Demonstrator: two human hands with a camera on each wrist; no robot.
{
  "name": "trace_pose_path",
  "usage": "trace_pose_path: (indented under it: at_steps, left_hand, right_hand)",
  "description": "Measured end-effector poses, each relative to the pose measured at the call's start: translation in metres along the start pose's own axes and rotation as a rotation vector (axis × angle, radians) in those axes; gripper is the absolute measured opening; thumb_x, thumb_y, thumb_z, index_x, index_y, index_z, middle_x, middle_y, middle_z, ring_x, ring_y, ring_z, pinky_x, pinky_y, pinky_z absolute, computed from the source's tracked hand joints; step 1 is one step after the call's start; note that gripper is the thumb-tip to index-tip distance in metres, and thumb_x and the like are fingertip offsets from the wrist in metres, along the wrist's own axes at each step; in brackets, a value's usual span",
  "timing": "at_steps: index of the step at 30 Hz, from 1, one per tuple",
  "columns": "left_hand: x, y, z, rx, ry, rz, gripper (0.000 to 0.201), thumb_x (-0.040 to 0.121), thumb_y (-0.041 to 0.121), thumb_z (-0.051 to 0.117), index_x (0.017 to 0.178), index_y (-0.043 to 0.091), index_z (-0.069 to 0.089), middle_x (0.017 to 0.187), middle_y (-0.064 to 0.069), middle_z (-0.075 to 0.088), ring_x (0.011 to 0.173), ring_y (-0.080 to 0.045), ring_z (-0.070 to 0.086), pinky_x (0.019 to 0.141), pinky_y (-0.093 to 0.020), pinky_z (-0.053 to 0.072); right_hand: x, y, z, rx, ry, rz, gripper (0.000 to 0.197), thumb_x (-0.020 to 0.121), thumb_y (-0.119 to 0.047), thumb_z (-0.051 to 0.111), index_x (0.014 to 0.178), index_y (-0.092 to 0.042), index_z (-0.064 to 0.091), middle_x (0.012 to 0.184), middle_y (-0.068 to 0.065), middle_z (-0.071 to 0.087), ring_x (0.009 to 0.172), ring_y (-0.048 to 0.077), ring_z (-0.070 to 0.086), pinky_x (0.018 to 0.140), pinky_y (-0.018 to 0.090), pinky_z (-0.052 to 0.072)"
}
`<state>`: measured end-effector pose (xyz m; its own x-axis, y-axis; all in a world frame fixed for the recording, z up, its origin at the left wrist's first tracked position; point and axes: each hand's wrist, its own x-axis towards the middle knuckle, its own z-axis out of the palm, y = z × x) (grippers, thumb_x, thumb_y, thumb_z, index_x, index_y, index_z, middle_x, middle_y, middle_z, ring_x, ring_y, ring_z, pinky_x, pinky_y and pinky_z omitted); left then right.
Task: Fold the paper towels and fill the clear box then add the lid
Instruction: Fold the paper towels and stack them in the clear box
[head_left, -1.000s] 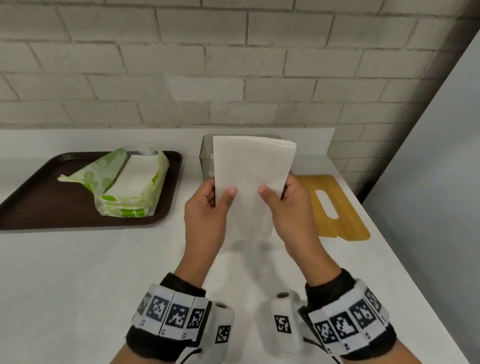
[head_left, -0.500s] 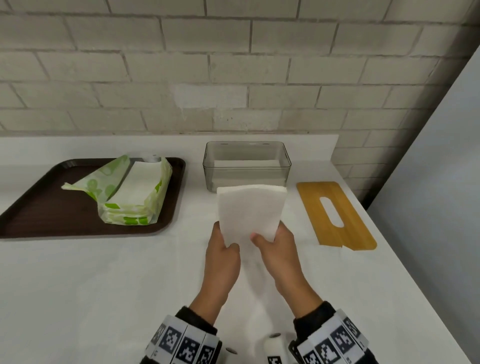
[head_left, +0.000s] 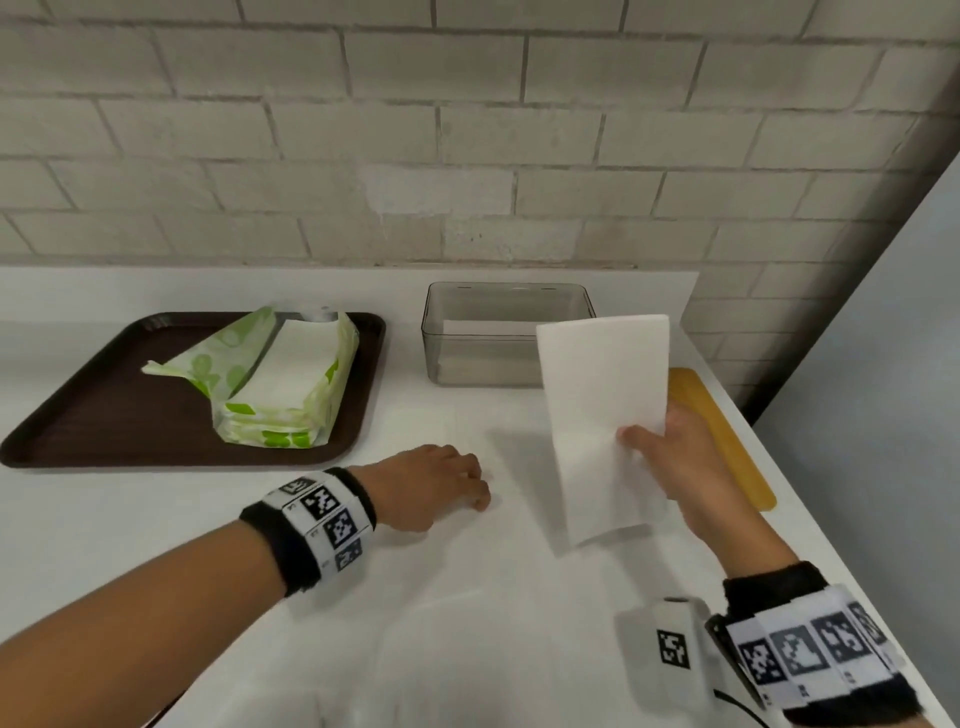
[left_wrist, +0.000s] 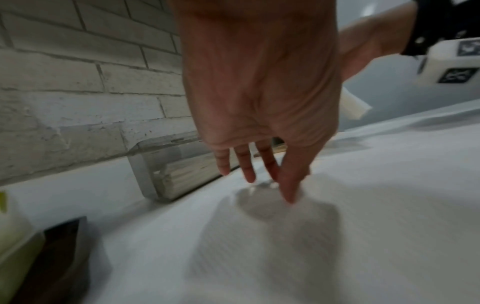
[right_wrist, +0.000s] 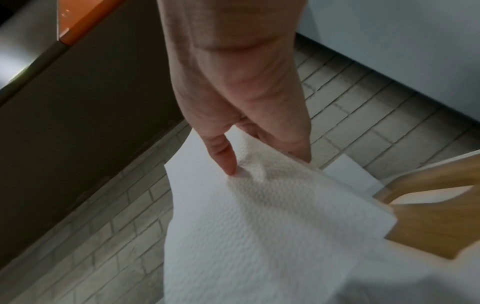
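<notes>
My right hand pinches a folded white paper towel and holds it upright above the counter, in front of the right end of the clear box. In the right wrist view the thumb and fingers pinch the paper towel. The clear box stands by the wall with folded towels stacked inside. My left hand hovers low over the counter to the towel's left, fingers straight, holding nothing. The wooden lid lies flat on the right, partly behind my right hand.
A brown tray at the left holds an opened green-and-white pack of paper towels. A brick wall runs behind the white counter. The counter's right edge drops off just past the lid.
My left hand has let go of the towel and moved left and down toward the counter. My right hand alone has carried the towel rightward.
</notes>
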<state>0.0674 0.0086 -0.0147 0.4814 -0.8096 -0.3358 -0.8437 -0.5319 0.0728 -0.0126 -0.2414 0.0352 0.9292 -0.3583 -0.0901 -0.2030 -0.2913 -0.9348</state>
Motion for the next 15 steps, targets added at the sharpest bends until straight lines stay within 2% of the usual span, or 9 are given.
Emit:
trace_pose_path:
  at_steps: [2,3,7,9,11,13,14,15]
  left_hand:
    - [0.006,-0.004,-0.011,0.034,-0.046,0.054,0.04,0.085,0.006,0.054,0.121,0.024,0.053,0.136,0.0,0.041,0.116,-0.023,0.043,0.099,-0.036,0.037]
    - [0.011,-0.006,-0.014,0.061,-0.067,0.074,0.037,0.084,0.007,0.056,0.118,0.022,0.054,0.135,0.0,0.042,0.115,-0.023,0.043,0.097,-0.035,0.039]
    - [0.027,-0.009,-0.02,0.146,-0.144,0.12,0.021,0.083,0.015,0.063,0.104,0.017,0.06,0.121,0.0,0.05,0.109,-0.022,0.043,0.087,-0.032,0.038]
    - [0.029,-0.012,-0.027,0.025,-0.112,0.084,0.016,0.084,0.02,0.065,0.099,0.016,0.061,0.11,0.001,0.057,0.105,-0.02,0.047,0.09,-0.031,0.039]
    - [0.026,-0.012,-0.041,-0.274,0.054,0.017,0.007,0.087,0.022,0.064,0.09,0.019,0.058,0.091,0.006,0.061,0.089,-0.014,0.053,0.087,-0.031,0.043]
    - [0.014,-0.007,-0.059,-0.636,0.338,-0.058,0.018,0.089,0.019,0.064,0.078,0.022,0.05,0.067,0.014,0.054,0.063,-0.006,0.047,0.067,-0.023,0.043]
    - [0.007,-0.001,-0.065,-0.839,0.476,-0.117,0.021,0.089,0.017,0.063,0.077,0.023,0.048,0.061,0.015,0.055,0.056,-0.003,0.045,0.058,-0.02,0.041]
    - [0.0,0.003,-0.066,-1.04,0.587,-0.177,0.018,0.09,0.015,0.062,0.078,0.02,0.049,0.06,0.013,0.061,0.054,-0.003,0.051,0.055,-0.019,0.042]
  right_hand:
    - [0.001,0.009,-0.006,-0.003,0.005,0.022,0.039,0.091,-0.01,0.055,0.128,-0.02,0.051,0.12,-0.002,0.058,0.111,0.023,0.054,0.096,0.043,0.045]
    - [0.0,0.013,-0.009,-0.003,0.005,0.026,0.039,0.091,-0.01,0.056,0.128,-0.021,0.051,0.119,-0.003,0.058,0.111,0.023,0.054,0.097,0.043,0.045]
    - [0.001,0.019,-0.022,-0.005,0.005,0.047,0.04,0.09,-0.008,0.056,0.127,-0.021,0.052,0.118,-0.001,0.06,0.107,0.023,0.055,0.092,0.039,0.046]
    - [0.006,0.016,-0.03,-0.028,0.007,0.053,0.041,0.089,-0.006,0.056,0.127,-0.021,0.051,0.119,0.0,0.061,0.107,0.024,0.057,0.093,0.042,0.047]
    - [0.015,0.004,-0.04,-0.074,0.024,0.023,0.039,0.088,-0.005,0.056,0.126,-0.017,0.053,0.117,0.004,0.063,0.101,0.025,0.059,0.086,0.039,0.049]
    - [0.03,-0.018,-0.048,-0.191,0.037,-0.058,0.038,0.089,-0.004,0.054,0.126,-0.014,0.054,0.118,0.004,0.061,0.1,0.024,0.058,0.082,0.035,0.046]
    - [0.04,-0.034,-0.049,-0.261,0.034,-0.114,0.039,0.09,-0.004,0.052,0.127,-0.013,0.053,0.116,0.003,0.059,0.1,0.024,0.056,0.082,0.033,0.044]
    - [0.051,-0.052,-0.047,-0.328,0.031,-0.181,0.04,0.09,-0.003,0.051,0.128,-0.011,0.052,0.115,0.004,0.058,0.102,0.024,0.055,0.082,0.031,0.042]
